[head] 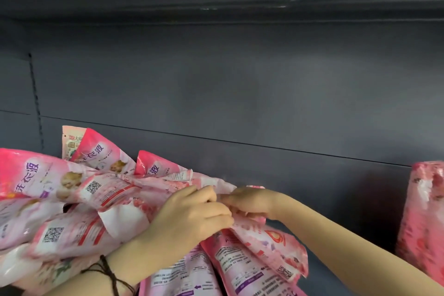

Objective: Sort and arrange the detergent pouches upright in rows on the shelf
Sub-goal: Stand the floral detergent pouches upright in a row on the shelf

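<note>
Our left hand (192, 216) and right hand (249, 202) are touching, fingers of both curled and pinching the top edge of one pink pouch (271, 245). It hangs tilted just below the fingertips. The pouch heap (72, 199) lies jumbled left of the fingers. Another pouch (422, 218) sits well right of them, against the dark shelf wall (240, 103).
</note>
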Demonstrator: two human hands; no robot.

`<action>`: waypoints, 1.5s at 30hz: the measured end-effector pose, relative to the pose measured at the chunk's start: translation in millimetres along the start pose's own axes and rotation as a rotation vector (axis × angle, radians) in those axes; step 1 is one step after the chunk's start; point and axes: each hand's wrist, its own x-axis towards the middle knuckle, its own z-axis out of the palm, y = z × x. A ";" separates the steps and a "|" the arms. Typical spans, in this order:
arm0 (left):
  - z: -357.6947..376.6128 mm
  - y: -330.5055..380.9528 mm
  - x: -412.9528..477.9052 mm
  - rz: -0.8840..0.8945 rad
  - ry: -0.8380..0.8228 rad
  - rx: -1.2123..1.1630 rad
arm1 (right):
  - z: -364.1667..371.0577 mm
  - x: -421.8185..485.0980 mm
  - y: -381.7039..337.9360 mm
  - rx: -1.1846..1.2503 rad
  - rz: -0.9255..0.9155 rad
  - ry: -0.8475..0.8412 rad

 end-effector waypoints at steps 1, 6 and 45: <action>1.0 0.9 -1.4 -0.017 0.017 -0.027 | 2.7 2.4 0.1 0.070 0.004 0.021; 4.6 2.4 -12.6 -0.282 0.020 -0.234 | -4.6 -2.8 13.1 0.495 -0.021 0.100; -8.9 149.9 121.4 -0.905 0.312 -1.748 | -16.1 -255.3 74.1 1.054 -0.450 1.104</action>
